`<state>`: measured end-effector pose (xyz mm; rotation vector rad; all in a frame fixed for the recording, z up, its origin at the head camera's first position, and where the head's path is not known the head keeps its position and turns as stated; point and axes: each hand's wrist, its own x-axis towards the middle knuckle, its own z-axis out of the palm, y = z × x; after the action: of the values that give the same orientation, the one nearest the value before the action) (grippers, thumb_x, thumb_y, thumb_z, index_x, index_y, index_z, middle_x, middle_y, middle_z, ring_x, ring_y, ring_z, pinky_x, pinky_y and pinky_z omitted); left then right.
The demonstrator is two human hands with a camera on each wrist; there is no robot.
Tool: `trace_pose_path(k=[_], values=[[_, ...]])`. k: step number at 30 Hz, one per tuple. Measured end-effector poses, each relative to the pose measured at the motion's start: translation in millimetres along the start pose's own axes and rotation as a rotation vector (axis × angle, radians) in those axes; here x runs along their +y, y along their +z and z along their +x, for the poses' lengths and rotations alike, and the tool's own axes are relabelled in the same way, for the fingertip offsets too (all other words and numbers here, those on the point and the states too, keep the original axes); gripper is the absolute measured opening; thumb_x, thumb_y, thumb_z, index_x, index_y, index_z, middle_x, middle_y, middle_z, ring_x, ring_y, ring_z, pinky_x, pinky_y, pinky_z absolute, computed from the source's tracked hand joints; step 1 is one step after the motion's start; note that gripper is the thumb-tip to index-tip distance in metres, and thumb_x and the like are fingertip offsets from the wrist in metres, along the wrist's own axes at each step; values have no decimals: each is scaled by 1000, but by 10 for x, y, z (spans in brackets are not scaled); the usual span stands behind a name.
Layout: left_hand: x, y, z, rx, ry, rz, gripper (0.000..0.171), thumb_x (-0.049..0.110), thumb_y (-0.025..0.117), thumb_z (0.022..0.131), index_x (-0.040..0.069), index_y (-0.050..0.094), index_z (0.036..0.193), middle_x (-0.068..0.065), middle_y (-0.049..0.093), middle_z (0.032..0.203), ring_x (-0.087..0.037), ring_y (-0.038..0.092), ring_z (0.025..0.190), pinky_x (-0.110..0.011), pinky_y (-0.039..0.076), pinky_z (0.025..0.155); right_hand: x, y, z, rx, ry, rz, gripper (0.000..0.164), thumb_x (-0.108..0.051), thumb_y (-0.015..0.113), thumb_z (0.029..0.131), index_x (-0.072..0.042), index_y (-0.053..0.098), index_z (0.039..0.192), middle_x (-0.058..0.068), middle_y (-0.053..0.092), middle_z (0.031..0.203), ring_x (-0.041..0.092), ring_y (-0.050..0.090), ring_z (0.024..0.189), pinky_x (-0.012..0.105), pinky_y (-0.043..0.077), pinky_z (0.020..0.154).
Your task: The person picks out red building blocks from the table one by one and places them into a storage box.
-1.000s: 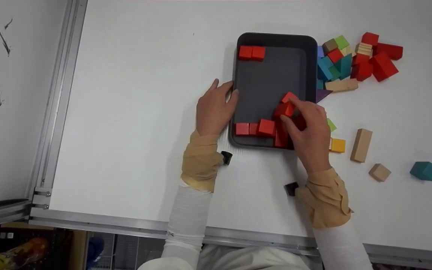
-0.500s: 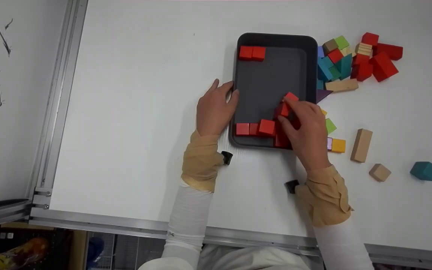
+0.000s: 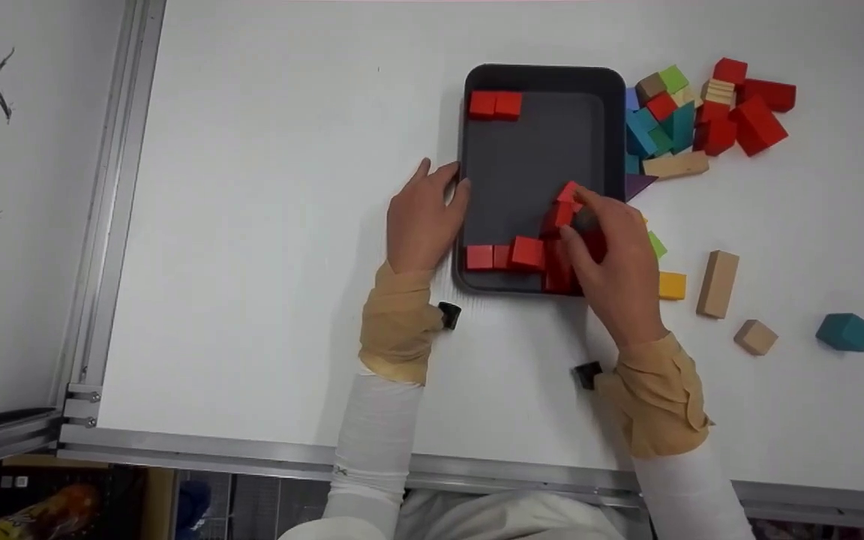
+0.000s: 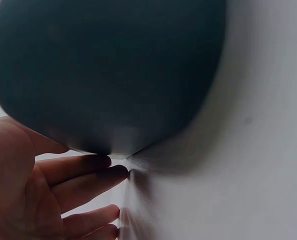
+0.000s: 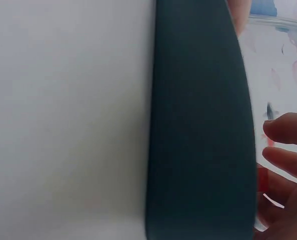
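While the left hand (image 3: 421, 221) rests with straight fingers against the tray's (image 3: 533, 161) left wall, the right hand (image 3: 612, 259) pinches a red block (image 3: 563, 210).

The block sits low inside the tray's near right part, just beside other red blocks (image 3: 511, 255) along the near wall. Two more red cubes (image 3: 495, 104) lie in the far left corner. A mixed pile (image 3: 702, 120) lies on the table right of the tray.

White table (image 3: 267, 225) edged by an aluminium rail (image 3: 113, 202).
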<state>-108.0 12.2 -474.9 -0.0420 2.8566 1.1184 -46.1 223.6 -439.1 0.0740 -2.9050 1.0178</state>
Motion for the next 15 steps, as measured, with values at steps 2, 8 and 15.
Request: trace_pose_path(k=[2, 8, 15], values=[[-8, -2, -1, 2, -1, -1, 36, 34, 49, 90, 16, 59, 119, -1, 57, 120, -18, 38, 124, -34, 37, 95, -10, -35, -10, 18, -2, 13, 47, -30, 58, 86, -26, 45, 131, -6, 47, 126, 8, 38, 115, 32, 39, 92], [-16, 5, -2, 8, 4, -3, 35, 33, 49, 90, 15, 59, 119, -1, 57, 120, -18, 38, 124, -34, 37, 94, 41, -229, 15, 129, -14, 26, 42, -31, 56, 87, -26, 48, 128, -10, 49, 125, 5, 40, 114, 27, 35, 95], [-3, 1, 3, -1, 0, -2, 35, 33, 49, 90, 15, 59, 119, -1, 57, 119, -17, 37, 124, -34, 36, 95, 237, -528, 129, 266, 48, 7, 40, -28, 57, 87, -26, 50, 126, -11, 52, 121, 4, 45, 110, 20, 32, 94]])
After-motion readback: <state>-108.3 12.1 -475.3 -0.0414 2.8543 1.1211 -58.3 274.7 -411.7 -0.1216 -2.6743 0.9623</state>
